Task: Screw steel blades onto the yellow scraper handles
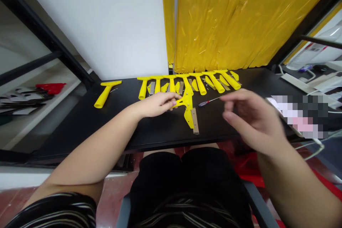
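My left hand rests on the black table and grips a yellow plastic scraper by its head. Just in front of that scraper lie a loose yellow plate and a metal blade. My right hand hovers blurred above the table's right part, fingers apart, holding nothing that I can see. A small screwdriver with a red handle lies between the two hands.
A row of several yellow scrapers with blades lies along the table's far edge, and one scraper lies apart at the left. Yellow plastic sheeting hangs behind. A black frame post and a shelf stand left. White cables trail at the right.
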### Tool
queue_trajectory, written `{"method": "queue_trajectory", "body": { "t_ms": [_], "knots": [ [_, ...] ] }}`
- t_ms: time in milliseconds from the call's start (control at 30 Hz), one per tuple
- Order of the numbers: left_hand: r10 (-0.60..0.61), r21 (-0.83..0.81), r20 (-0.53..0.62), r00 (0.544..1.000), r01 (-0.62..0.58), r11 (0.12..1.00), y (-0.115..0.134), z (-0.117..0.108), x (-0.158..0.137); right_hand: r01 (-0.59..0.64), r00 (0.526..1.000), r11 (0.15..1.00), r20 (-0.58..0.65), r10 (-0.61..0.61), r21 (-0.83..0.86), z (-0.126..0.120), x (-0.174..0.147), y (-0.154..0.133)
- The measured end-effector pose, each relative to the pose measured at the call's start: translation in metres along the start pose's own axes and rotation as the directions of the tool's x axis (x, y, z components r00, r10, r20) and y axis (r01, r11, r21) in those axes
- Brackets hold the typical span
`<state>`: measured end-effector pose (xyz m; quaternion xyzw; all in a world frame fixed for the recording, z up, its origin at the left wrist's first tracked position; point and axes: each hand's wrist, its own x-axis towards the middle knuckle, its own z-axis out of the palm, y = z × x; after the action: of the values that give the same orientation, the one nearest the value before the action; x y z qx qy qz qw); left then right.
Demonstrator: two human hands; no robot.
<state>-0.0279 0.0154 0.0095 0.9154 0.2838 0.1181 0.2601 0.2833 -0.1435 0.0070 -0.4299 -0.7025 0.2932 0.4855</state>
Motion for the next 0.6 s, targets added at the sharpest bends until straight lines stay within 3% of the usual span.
{"method": "queue_trajectory", "body": {
  "t_ms": [33,100,200,300,467,600],
  "knots": [
    [-0.014,-0.009,0.016,1.0,0.014,1.0,-0.001,0.0,0.0,0.046,0.997,0.992,-0.048,-0.052,-0.114,0.002,0.017,0.011],
    [-0.051,-0.004,0.041,0.998,0.051,0.999,-0.003,0.001,0.0,0.107,0.994,0.963,0.062,-0.095,-0.249,0.008,0.044,0.035],
    [-0.097,0.019,0.049,0.994,0.096,0.995,-0.003,0.002,0.0,0.19,0.96,0.937,0.254,-0.115,-0.295,0.019,0.068,0.065],
    [-0.13,-0.046,0.055,0.99,0.133,0.99,-0.001,0.004,0.001,0.222,0.935,0.935,0.333,-0.123,-0.277,0.026,0.081,0.072],
    [-0.165,-0.33,0.111,0.98,0.192,0.924,0.004,0.009,0.003,0.087,0.921,0.991,0.386,-0.04,-0.106,0.035,0.102,0.072],
    [-0.151,-0.428,0.128,0.98,0.192,0.883,0.002,0.012,0.002,-0.07,0.913,0.993,0.408,0.027,0.091,0.04,0.108,0.085]
  ]
}}
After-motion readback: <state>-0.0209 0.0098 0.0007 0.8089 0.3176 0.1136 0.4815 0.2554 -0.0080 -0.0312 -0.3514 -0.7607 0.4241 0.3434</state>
